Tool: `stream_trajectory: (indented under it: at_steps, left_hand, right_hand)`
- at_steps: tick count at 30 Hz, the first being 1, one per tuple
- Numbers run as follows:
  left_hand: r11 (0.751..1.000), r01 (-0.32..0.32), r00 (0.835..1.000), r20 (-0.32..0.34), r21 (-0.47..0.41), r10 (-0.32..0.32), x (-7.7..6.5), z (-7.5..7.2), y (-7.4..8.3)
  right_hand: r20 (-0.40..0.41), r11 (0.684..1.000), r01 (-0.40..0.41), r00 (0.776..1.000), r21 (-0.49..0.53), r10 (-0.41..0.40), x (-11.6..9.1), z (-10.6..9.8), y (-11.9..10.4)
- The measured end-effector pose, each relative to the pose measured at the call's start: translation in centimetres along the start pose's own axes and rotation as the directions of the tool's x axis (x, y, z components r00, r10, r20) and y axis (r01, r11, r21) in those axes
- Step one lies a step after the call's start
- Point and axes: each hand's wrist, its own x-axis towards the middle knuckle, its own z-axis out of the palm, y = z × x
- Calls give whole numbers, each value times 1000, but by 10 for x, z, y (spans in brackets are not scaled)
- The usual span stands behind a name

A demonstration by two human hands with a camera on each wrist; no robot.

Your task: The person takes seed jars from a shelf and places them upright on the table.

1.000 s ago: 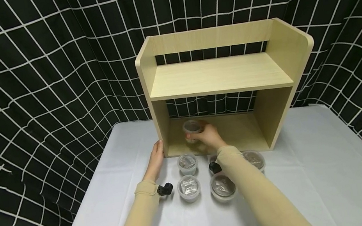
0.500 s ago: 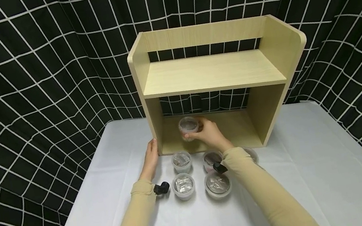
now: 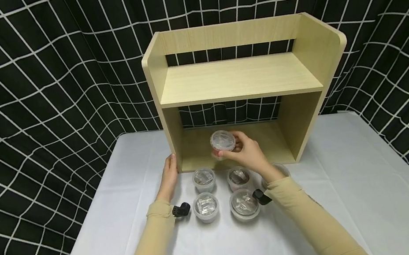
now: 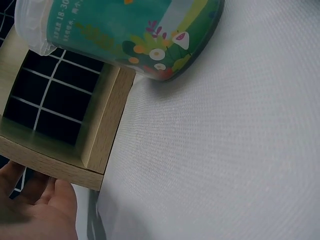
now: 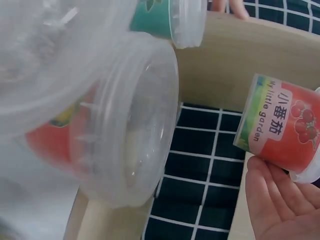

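In the head view my right hand (image 3: 250, 153) grips a small lidded plastic cup (image 3: 223, 141) at the front of the bookshelf's lower compartment. The cup is tilted. Its red label, with tomatoes printed on it, shows in the right wrist view beside the fingers (image 5: 277, 200). My left hand (image 3: 168, 178) rests against the outer face of the wooden bookshelf's (image 3: 239, 79) left side panel, low down near the tabletop. The left wrist view shows its fingers (image 4: 47, 192) lying along the panel, with no cup in them. A teal-labelled cup (image 4: 135, 35) stands close to that wrist.
Several lidded clear cups stand on the white table (image 3: 359, 192) before the bookshelf: two on the left (image 3: 204, 179), two in the middle (image 3: 244, 204) and one partly hidden by the right wrist (image 3: 281, 170). A black grid curtain (image 3: 44, 104) surrounds the table.
My right hand has moved the cup rightward and toward me within the lower compartment, tilting it so its red label shows. The left hand has stayed at the side panel. The head view has shifted slightly.
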Motion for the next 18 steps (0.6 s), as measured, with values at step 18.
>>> stream_trajectory:
  at_steps: [18]
  left_hand:
    - [999,6,1000,0,46,-6,-2,1,2]
  right_hand:
    - [19,989,-25,1000,147,23,-67,-39,-30]
